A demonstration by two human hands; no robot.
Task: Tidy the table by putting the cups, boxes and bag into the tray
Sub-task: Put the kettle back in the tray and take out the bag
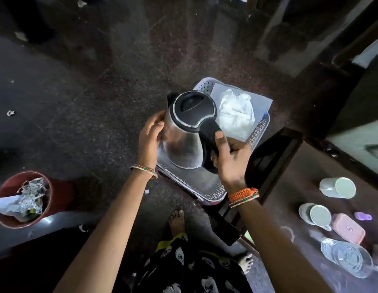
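Observation:
A steel kettle point(183, 144) with a black lid stands in the grey perforated tray point(215, 192), which rests on a dark stool by the table. My left hand point(150, 136) presses its side, and my right hand point(230, 159) grips its black handle. A clear bag of white powder point(236, 113) lies in the tray's far end. On the dark table point(300, 176) at the right stand two white cups point(337, 188) point(315, 214), with a pink box point(348, 228) beside the nearer cup.
A clear glass jug point(346, 258) lies on the table's near side, with a small purple item point(362, 216) behind the pink box. A red bin point(23, 199) full of rubbish stands on the floor at the left. My bare feet are below the tray.

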